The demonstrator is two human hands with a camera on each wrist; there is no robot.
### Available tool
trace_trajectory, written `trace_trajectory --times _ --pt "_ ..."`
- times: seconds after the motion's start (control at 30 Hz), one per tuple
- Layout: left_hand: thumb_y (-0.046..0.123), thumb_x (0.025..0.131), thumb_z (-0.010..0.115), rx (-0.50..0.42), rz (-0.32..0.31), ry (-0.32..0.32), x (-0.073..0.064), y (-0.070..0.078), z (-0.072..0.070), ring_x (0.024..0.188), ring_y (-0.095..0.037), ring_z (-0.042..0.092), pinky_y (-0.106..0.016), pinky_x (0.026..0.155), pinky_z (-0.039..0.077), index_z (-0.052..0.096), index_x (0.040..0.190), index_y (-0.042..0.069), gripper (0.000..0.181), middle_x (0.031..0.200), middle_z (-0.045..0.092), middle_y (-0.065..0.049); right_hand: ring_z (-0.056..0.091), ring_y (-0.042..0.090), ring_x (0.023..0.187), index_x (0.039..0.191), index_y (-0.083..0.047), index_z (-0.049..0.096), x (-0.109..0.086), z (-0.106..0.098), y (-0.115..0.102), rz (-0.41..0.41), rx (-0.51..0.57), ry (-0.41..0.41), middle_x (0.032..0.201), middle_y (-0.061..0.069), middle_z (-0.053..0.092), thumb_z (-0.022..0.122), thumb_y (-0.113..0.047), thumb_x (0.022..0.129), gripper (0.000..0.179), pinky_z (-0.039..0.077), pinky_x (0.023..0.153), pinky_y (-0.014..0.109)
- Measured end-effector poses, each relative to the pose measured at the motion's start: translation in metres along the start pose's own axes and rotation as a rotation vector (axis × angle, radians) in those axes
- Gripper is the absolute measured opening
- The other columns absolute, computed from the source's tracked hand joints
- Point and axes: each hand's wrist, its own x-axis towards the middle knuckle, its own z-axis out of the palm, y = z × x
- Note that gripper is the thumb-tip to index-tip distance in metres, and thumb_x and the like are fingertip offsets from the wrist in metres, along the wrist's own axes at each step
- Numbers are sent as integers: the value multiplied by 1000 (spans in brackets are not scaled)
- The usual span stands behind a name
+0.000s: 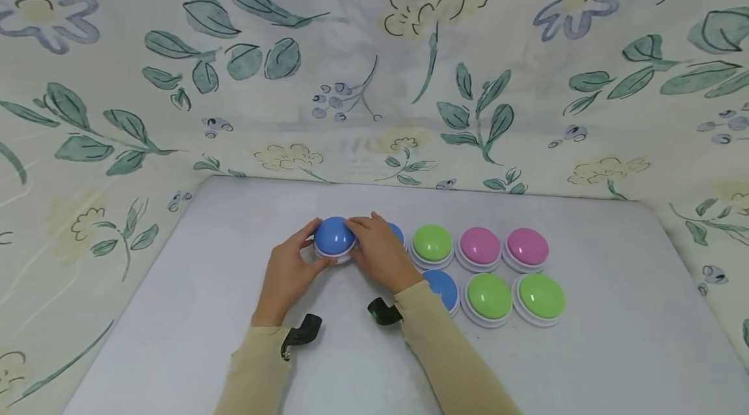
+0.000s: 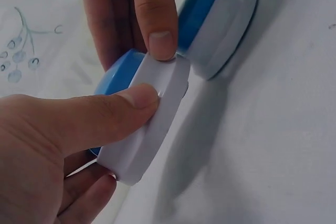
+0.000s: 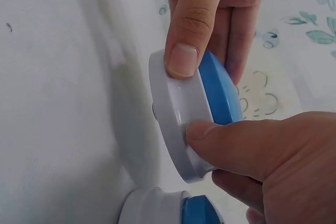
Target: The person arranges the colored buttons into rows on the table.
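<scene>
Both hands hold one blue dome push button (image 1: 334, 237) with a white base, at the left end of a group of similar buttons. My left hand (image 1: 290, 273) grips its left side, with the thumb on the white rim in the left wrist view. From the right, my right hand (image 1: 381, 252) pinches the same base, its thumb (image 3: 184, 59) on the rim. In the wrist views the button is tilted and raised above the table, casting a shadow. Just right of it sits a second blue button (image 2: 223, 30), mostly hidden behind my right hand in the head view.
A green button (image 1: 432, 243) and two pink buttons (image 1: 480, 246) continue the back row. In front stand a blue button (image 1: 443, 290), partly covered by the right sleeve, and two green ones (image 1: 489, 296). Floral cloth (image 1: 363, 142) rises behind the white table (image 1: 632, 311).
</scene>
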Motion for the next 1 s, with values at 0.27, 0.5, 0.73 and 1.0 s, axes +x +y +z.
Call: trace_trajectory --times 0.27,0.5,0.73,1.0 --pt "10 75 89 13 29 -9 0 10 -7 116 -40 64 -56 104 47 51 143 -3 79 140 58 -22 51 24 134 142 -6 57 -5 -6 -3 54 32 0 141 8 59 78 -18 89 58 36 117 37" --pt "11 75 89 11 59 -17 -1 16 -11 114 -39 66 -55 102 49 52 142 -4 78 139 59 -22 51 23 134 144 -7 55 -10 -10 -3 73 61 1 144 8 56 78 -18 89 60 42 113 36" --pt "11 74 89 16 83 -29 -2 21 -15 115 -38 65 -52 99 52 53 141 -6 77 139 58 -22 51 24 134 144 -6 55 -15 -13 -5 61 63 -2 144 9 56 78 -17 90 60 42 113 36" --pt "9 74 89 36 72 -46 -6 25 -22 114 -39 65 -52 98 52 52 142 -4 79 140 57 -21 52 24 132 144 -6 55 -20 -18 -12 46 50 7 143 9 56 78 -17 89 60 43 112 35"
